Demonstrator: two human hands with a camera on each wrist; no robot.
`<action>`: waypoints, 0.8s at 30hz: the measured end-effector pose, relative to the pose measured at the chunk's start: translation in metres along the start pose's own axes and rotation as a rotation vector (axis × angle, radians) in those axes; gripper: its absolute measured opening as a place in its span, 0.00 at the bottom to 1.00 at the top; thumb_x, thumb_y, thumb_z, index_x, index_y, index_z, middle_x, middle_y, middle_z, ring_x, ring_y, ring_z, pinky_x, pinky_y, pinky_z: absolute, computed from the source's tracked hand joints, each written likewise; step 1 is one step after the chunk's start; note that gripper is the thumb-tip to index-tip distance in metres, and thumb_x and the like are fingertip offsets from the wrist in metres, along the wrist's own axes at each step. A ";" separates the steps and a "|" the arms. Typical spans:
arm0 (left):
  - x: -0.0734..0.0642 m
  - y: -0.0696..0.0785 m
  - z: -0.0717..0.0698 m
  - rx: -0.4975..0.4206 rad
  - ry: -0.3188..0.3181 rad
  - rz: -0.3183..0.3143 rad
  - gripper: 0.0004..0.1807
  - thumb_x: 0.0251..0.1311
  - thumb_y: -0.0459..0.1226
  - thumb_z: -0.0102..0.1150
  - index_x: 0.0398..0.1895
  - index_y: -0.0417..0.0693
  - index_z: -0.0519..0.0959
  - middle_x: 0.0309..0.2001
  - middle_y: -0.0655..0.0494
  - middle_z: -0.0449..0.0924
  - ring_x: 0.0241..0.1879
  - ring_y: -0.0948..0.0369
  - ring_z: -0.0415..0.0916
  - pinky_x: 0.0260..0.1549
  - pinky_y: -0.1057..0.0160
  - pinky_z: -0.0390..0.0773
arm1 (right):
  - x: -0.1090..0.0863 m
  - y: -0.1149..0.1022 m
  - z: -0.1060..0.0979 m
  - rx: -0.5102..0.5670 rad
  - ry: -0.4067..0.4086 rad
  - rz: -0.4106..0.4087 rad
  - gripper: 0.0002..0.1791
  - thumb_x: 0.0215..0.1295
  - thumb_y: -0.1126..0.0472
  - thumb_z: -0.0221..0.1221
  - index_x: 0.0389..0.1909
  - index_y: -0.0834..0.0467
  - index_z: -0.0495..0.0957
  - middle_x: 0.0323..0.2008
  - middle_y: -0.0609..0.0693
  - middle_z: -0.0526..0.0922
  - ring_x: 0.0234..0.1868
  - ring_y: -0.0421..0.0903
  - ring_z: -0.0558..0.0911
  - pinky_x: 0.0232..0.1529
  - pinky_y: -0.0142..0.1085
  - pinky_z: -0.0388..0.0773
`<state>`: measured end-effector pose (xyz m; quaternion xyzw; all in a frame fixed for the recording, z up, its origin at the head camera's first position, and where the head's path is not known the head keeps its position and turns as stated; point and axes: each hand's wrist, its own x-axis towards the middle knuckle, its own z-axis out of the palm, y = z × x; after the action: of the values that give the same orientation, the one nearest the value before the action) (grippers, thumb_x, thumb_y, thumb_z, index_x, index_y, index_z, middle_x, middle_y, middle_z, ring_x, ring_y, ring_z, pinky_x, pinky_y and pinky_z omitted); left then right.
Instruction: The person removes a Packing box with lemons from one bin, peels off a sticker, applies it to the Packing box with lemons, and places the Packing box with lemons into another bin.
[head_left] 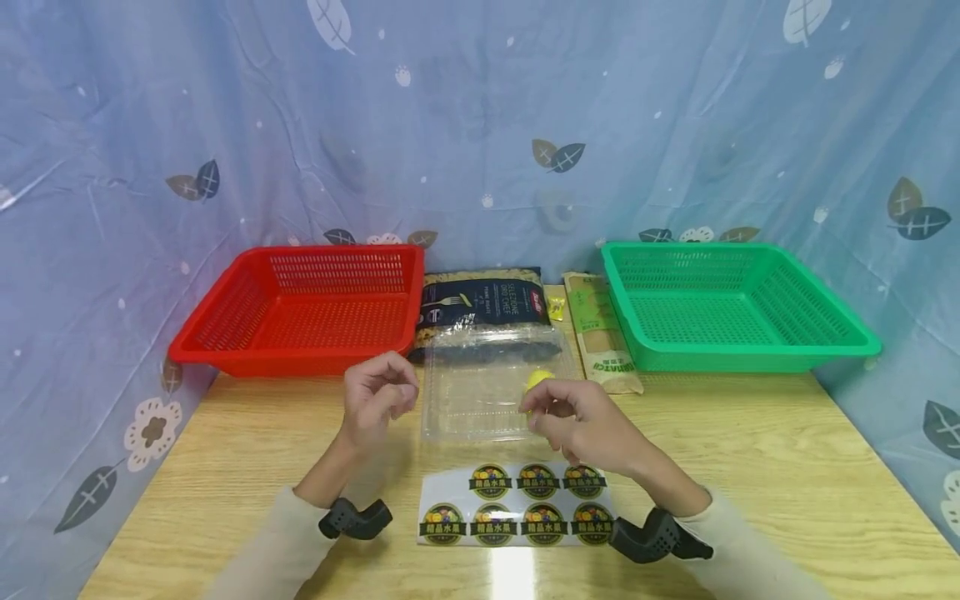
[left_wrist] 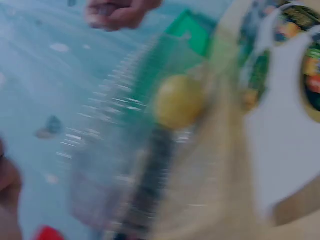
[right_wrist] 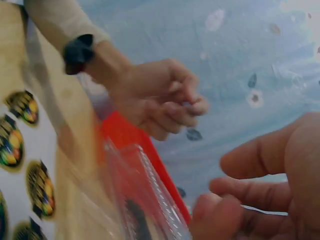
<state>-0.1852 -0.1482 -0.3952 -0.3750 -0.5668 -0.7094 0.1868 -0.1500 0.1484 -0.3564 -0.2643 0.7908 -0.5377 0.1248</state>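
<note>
A clear plastic clamshell box (head_left: 468,400) lies on the table, its lid raised toward the back. Inside it, toward the right, sits a yellow round fruit (head_left: 538,378), perhaps a lemon, blurred in the left wrist view. My right hand (head_left: 581,421) hovers above the box's right front, fingers loosely bent, thumb apart from them, nothing held. Left of the box, my left hand (head_left: 380,396) is raised, its fingers loosely curled; I see nothing in it in the right wrist view. A white sheet of round fruit stickers (head_left: 446,483) lies in front of the box.
A red basket (head_left: 300,362) stands at the back left, a green basket (head_left: 720,358) at the back right. Between them lie a dark pasta bag (head_left: 487,302), a small yellow packet (head_left: 556,308) and a beige-green packet (head_left: 600,329). A blue patterned curtain (head_left: 480,125) hangs behind.
</note>
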 end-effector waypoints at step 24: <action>-0.018 0.034 0.023 0.489 -1.113 -0.880 0.09 0.62 0.43 0.66 0.26 0.55 0.78 0.19 0.65 0.78 0.14 0.65 0.75 0.17 0.69 0.75 | -0.001 0.036 0.063 -0.278 -0.195 -0.060 0.09 0.66 0.65 0.62 0.46 0.61 0.80 0.20 0.36 0.75 0.16 0.30 0.72 0.22 0.27 0.75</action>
<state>-0.1427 -0.1390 -0.3837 -0.3648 -0.8166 -0.2779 -0.3505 -0.1290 0.1101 -0.4137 -0.3533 0.8334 -0.3987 0.1471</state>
